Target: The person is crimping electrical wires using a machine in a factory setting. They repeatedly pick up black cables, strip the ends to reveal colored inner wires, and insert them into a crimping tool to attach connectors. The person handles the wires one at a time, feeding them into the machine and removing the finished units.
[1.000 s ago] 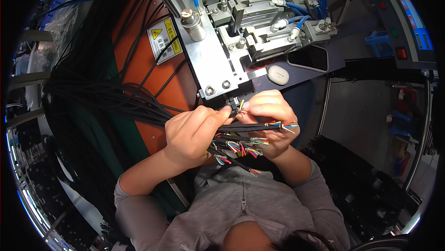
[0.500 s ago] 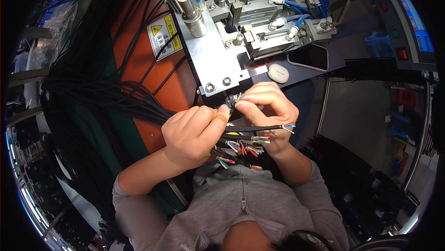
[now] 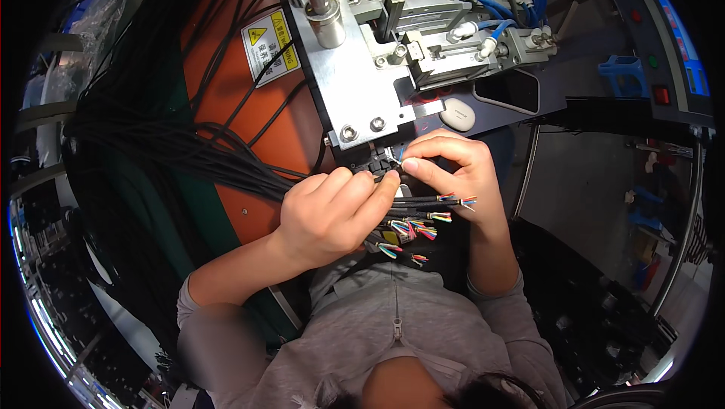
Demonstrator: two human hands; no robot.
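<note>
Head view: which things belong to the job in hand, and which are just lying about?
Part of the job:
black cables, bunched in the left hand
coloured wire ends
thin wire, seemingly pinched by the right hand
metal fixture, just beyond

Apparently just lying about:
white rounded case
dark phone-like slab
blue plastic thing

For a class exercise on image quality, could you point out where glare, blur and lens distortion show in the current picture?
In the head view, glare washes out much of the metal plate; in the head view, a soft blurred patch covers part of the left sleeve; in the head view, the screen bends along the right rim, and the corners fall to black.
</note>
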